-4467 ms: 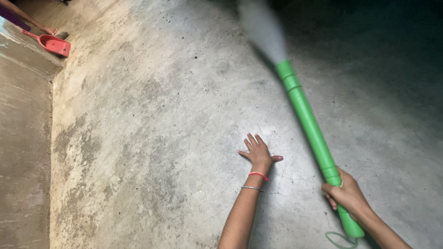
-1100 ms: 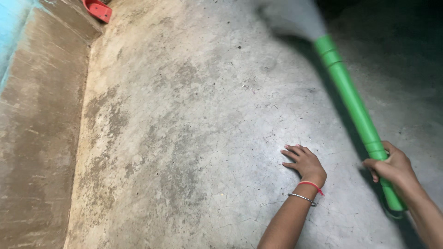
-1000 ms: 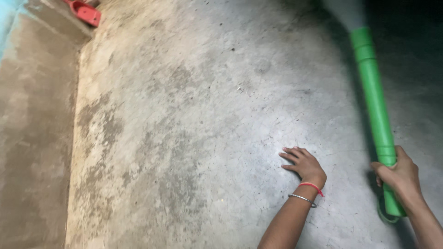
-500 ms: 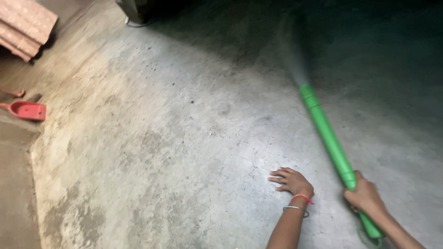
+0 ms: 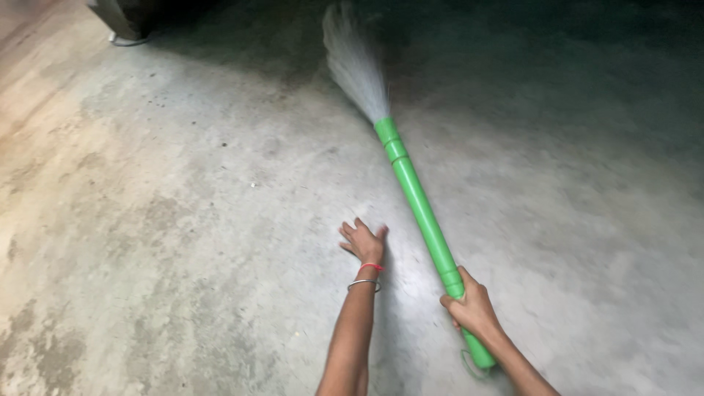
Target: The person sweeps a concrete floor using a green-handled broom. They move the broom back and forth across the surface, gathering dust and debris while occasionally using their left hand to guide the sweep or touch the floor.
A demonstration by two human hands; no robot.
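Note:
My right hand [image 5: 469, 308] grips the lower end of a broom's green plastic handle [image 5: 419, 204]. The handle slants up and to the left, and its pale bristles [image 5: 353, 62] fan out over the concrete floor [image 5: 183, 220] near the top of the view. My left hand [image 5: 363, 241] lies flat on the floor with its fingers spread, just left of the handle, holding nothing. A red thread and a metal bangle circle that wrist. A green loop hangs from the handle's end below my right hand.
A dark object with a pale base [image 5: 125, 18] stands at the top left corner. The upper right of the floor lies in deep shadow. Patches of the concrete at the left are stained brownish.
The broom head has swung left, so its bristles now sit left of centre. The view has shifted; the red dustpan and stacked tiles at the left are out of sight. My left hand stays on the floor.

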